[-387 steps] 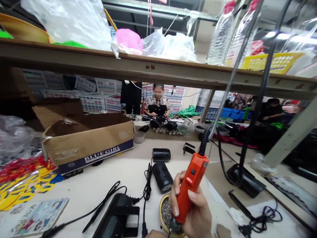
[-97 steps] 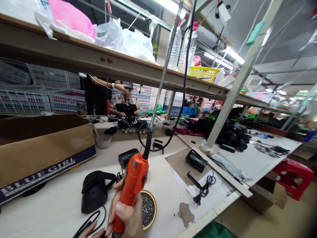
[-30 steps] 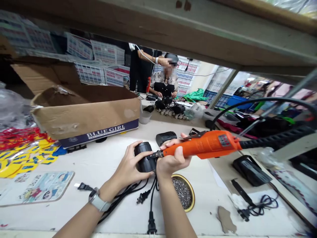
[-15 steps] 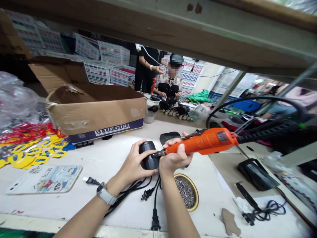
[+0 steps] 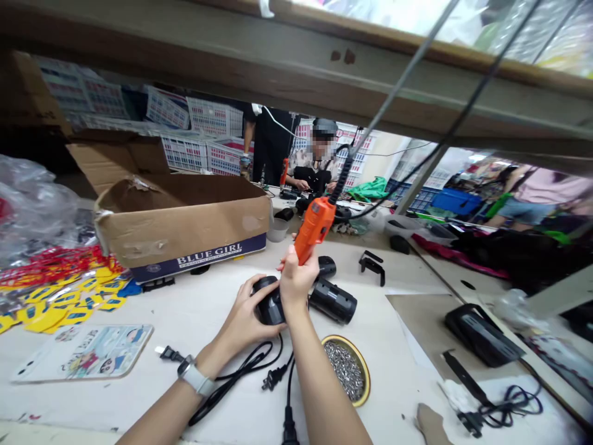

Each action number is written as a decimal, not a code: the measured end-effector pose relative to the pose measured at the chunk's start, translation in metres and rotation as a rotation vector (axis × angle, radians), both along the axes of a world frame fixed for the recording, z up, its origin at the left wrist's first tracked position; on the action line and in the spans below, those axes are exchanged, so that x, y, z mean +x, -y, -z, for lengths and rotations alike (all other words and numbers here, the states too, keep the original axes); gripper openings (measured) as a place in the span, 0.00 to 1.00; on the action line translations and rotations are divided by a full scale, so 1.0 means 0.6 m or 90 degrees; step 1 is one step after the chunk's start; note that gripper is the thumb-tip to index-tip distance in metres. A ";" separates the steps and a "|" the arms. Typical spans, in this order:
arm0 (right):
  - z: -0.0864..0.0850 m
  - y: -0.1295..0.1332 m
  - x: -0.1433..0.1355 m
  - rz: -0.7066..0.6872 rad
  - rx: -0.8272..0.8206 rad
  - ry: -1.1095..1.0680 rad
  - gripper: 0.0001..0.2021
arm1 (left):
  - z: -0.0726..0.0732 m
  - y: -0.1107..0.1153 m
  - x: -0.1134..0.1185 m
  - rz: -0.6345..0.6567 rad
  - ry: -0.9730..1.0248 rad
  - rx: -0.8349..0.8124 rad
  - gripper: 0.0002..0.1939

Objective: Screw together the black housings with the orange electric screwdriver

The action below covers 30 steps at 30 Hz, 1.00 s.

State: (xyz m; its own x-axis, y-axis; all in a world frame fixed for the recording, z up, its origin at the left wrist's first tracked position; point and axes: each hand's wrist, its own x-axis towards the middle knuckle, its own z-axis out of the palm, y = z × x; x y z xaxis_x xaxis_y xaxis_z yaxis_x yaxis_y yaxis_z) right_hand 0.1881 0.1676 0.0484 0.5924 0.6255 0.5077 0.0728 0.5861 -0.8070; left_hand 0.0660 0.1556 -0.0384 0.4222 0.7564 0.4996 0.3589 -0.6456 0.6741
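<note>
My left hand (image 5: 243, 315), with a watch on its wrist, is wrapped around a black cylindrical housing (image 5: 271, 306) on the table. In my right hand (image 5: 299, 281) is an orange electric screwdriver (image 5: 317, 222), its body leaning up and slightly right. The hand hides the tool's bit, so I cannot tell whether it touches the housing. Just right of my right hand lie another black cylindrical part (image 5: 336, 301) and a smaller black part (image 5: 327, 267). Black power cords (image 5: 250, 364) with two-pin plugs run beneath my wrists. A round bowl of small screws (image 5: 345, 371) stands beside my right forearm.
An open cardboard box (image 5: 185, 225) stands at the back left, beside yellow tags with red cords (image 5: 76, 290). A patterned phone-shaped item (image 5: 88, 352) lies front left. A shelf beam (image 5: 278, 55) crosses overhead. At right lies a black device (image 5: 484, 337); a co-worker (image 5: 315, 167) sits opposite.
The screwdriver has swung from lying nearly level, pointing left at the housing, to near upright. My right hand has turned with it, uncovering black parts behind. My left hand stays on the housing.
</note>
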 end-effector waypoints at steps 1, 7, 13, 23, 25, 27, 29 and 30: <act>0.000 -0.004 0.000 -0.007 -0.006 0.009 0.17 | 0.001 -0.002 0.000 -0.003 0.003 -0.003 0.41; 0.001 -0.016 -0.002 -0.048 -0.014 0.036 0.20 | 0.002 -0.014 -0.001 0.005 0.030 -0.013 0.39; 0.013 -0.024 -0.011 -0.076 -0.023 0.073 0.17 | 0.008 -0.019 0.001 0.001 0.057 -0.036 0.36; -0.009 0.002 0.008 -0.061 -0.054 -0.006 0.24 | 0.011 -0.023 -0.004 0.008 0.074 -0.020 0.41; -0.017 0.017 0.024 -0.041 -0.073 -0.003 0.24 | 0.016 -0.028 -0.006 -0.004 0.080 -0.017 0.39; -0.024 0.035 0.048 -0.010 -0.094 0.013 0.24 | 0.020 -0.033 -0.010 -0.017 0.085 -0.011 0.38; -0.028 0.055 0.077 0.020 -0.113 0.038 0.26 | 0.017 -0.036 -0.017 -0.033 0.091 0.005 0.37; -0.028 0.065 0.093 0.032 -0.125 0.050 0.27 | 0.013 -0.036 -0.020 -0.046 0.095 0.018 0.38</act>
